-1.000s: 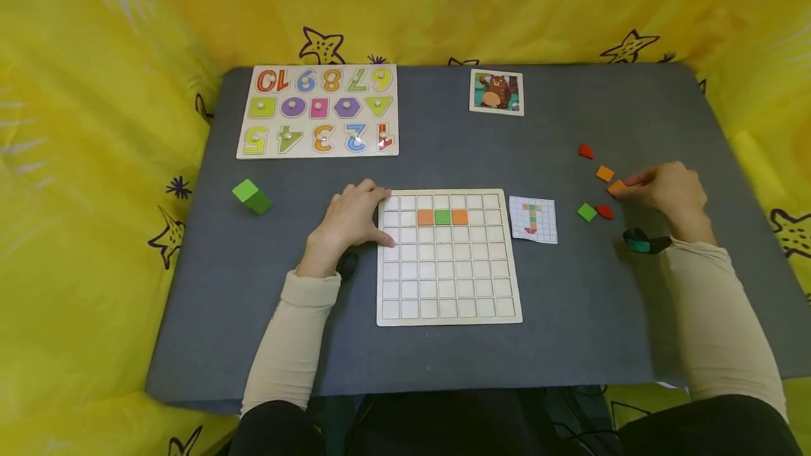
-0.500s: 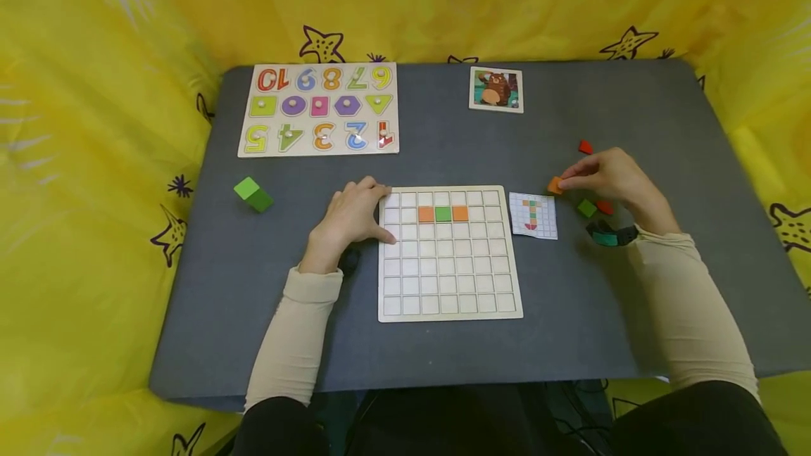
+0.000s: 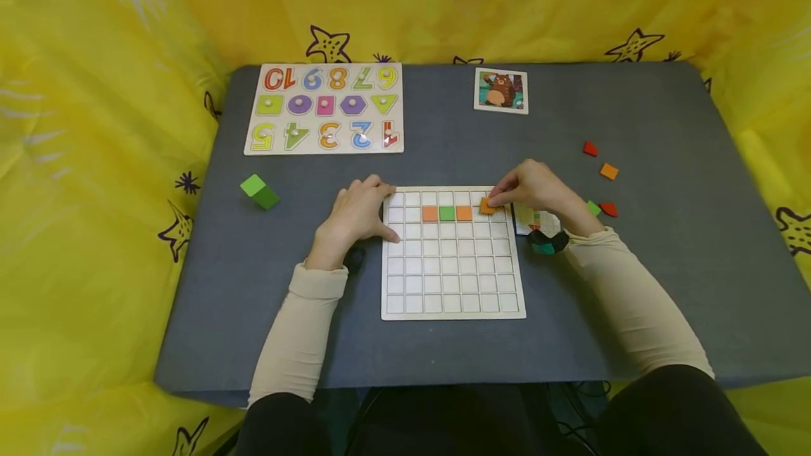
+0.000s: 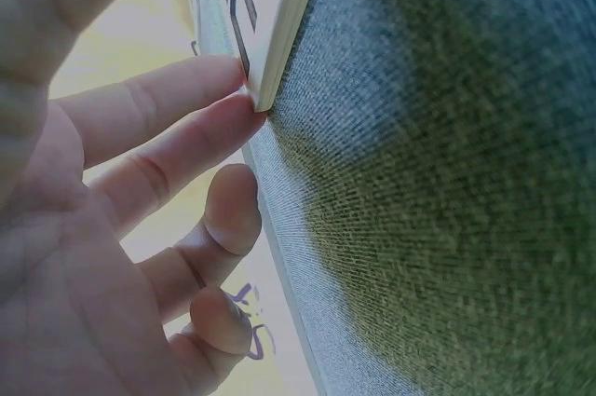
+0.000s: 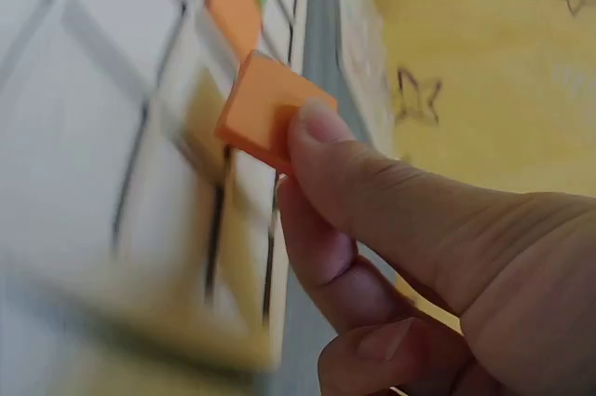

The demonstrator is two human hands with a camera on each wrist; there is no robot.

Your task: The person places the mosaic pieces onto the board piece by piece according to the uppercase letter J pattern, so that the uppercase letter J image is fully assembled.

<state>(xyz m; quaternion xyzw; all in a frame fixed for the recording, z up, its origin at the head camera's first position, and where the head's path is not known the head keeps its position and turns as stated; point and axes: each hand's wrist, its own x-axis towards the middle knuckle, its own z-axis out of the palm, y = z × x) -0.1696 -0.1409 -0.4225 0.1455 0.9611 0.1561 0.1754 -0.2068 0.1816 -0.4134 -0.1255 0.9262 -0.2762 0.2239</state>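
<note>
My right hand (image 3: 535,185) pinches an orange square tile (image 5: 265,107) between thumb and fingers. In the head view that tile hangs over the upper right of the white grid board (image 3: 453,280), to the right of its row of tiles. That row holds an orange tile (image 3: 430,214), a green tile (image 3: 446,213) and another orange tile (image 3: 464,213). At the board's upper left corner rests my left hand (image 3: 357,213). Its thumb lies on the left edge, and two fingertips (image 4: 244,115) touch the corner in the left wrist view.
Right of the board, a pattern card (image 3: 526,220) is partly hidden by my right wrist. Beyond lie red pieces (image 3: 591,149), an orange tile (image 3: 609,171) and a half-hidden green tile (image 3: 593,207). A number puzzle (image 3: 253,145), bear picture (image 3: 500,90) and green block (image 3: 260,191) stand around.
My right hand has carried the orange tile leftward from the loose pieces, past the pattern card, to above the board. My left hand has stayed at the board's corner.
</note>
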